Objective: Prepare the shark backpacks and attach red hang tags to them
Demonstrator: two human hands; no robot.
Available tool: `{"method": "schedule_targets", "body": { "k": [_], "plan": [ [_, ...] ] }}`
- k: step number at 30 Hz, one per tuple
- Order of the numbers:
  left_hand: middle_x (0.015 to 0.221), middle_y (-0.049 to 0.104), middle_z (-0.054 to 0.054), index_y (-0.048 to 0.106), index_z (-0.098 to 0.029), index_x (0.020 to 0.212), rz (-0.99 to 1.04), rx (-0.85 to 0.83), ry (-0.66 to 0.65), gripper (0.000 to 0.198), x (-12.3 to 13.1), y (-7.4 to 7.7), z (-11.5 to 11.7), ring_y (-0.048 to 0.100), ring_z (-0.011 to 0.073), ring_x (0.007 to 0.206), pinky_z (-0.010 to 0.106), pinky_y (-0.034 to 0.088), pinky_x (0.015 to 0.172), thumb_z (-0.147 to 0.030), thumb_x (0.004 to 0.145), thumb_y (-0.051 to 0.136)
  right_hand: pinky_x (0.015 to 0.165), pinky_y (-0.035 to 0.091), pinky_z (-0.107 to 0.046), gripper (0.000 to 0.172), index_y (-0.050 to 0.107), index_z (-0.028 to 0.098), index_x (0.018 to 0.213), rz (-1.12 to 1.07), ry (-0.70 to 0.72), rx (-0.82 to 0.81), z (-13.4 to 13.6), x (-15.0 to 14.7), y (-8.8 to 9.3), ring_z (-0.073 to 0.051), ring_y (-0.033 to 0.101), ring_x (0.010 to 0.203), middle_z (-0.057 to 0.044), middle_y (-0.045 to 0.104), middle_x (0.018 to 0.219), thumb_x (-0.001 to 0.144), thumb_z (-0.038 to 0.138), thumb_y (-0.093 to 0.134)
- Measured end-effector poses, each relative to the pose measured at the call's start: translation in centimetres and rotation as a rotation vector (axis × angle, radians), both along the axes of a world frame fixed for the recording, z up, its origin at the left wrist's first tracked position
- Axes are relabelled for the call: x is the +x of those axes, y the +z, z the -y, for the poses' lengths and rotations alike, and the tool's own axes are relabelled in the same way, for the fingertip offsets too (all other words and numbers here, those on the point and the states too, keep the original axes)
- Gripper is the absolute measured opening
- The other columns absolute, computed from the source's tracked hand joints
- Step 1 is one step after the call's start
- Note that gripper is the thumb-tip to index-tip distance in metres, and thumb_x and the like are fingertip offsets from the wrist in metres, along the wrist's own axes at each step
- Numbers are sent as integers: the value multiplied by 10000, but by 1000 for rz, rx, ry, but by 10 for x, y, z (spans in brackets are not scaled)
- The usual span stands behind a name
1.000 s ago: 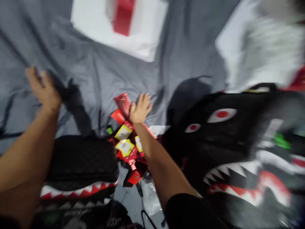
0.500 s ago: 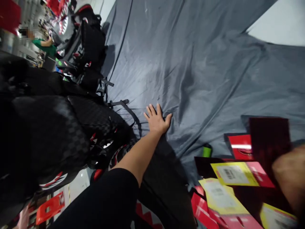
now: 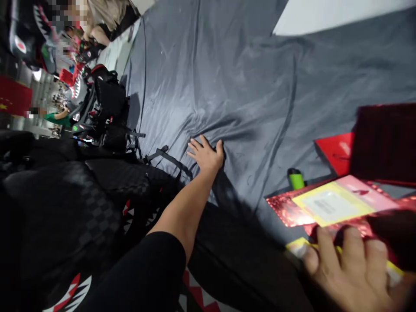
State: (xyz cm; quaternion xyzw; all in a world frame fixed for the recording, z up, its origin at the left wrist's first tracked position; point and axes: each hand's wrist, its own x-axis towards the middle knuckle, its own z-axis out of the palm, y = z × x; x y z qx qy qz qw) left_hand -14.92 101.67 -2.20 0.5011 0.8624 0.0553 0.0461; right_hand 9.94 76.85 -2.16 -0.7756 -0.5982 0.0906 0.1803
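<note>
My left hand [image 3: 205, 154] lies palm down with its fingers spread on a wrinkled dark grey cloth [image 3: 247, 78]. Under my left forearm are black shark-face backpacks [image 3: 107, 203] with a checked pattern, and a loose strap [image 3: 173, 161] lies beside the hand. My right hand [image 3: 354, 268], slightly blurred, reaches in at the lower right. Its fingers are apart over yellow-edged tags [image 3: 297, 246], which it partly covers. Just beyond its fingertips, a yellow-and-pink card with a barcode label [image 3: 334, 201] rests on shiny red packaging [image 3: 286, 210].
A green lighter-like object [image 3: 296, 180] lies near the cards. Red packets [image 3: 336, 149] and a dark red sheet [image 3: 386, 143] are at the right. More backpacks [image 3: 108, 104] stand at the far left, with people [image 3: 108, 17] beyond. A white panel [image 3: 325, 15] shows at the top.
My right hand has moved left from the right edge onto the tags. My left hand stays spread on the cloth, which has bunched into folds beyond its fingers. The view has shifted.
</note>
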Motion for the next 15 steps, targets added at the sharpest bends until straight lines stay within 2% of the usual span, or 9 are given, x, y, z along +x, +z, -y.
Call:
{"method": "schedule_targets", "body": {
  "k": [2,4,7,9,12,15],
  "plan": [
    [1632,139,236,233,-140,1567,-3,-8,-5,819,1,-2,0,72,403,1518,638,112,1186,-678,957,327,1096,187,-627,646,150,506,1552,-74,115,24,1,-6,-6,-214,187,1495,-70,313,1595,927,502,314],
    [1629,141,243,232,-135,1570,3,-10,-8,833,1,-2,1,79,409,1516,644,110,1183,-679,951,349,1133,160,-636,690,95,456,1576,-18,181,114,-3,-3,-11,-258,176,1500,-87,286,1605,936,444,351],
    [1623,134,264,226,-115,1574,33,-13,6,849,-4,5,1,81,420,1512,654,102,1177,-668,949,380,1110,245,-668,780,71,326,1611,165,291,192,-6,7,-15,-355,268,1475,-148,323,1590,927,380,441],
    [1626,100,269,213,-104,1577,92,-45,10,870,-11,16,1,51,418,1516,649,82,1181,-662,942,416,1089,297,-666,779,110,261,1617,259,320,187,-5,10,-15,-387,331,1447,-177,354,1574,929,340,468],
    [1633,75,254,231,-109,1572,320,-168,17,923,-14,49,3,28,409,1518,635,104,1187,-683,903,504,1092,304,-650,630,367,172,1544,342,335,184,-3,11,-18,-394,372,1420,-209,403,1539,942,327,473],
    [1602,172,297,320,-47,1523,552,-188,74,863,11,102,15,139,417,1505,642,179,1169,-623,924,551,1101,281,-646,514,563,80,1384,381,334,209,-4,10,-24,-405,376,1405,-246,431,1506,951,343,478]
  ]
}}
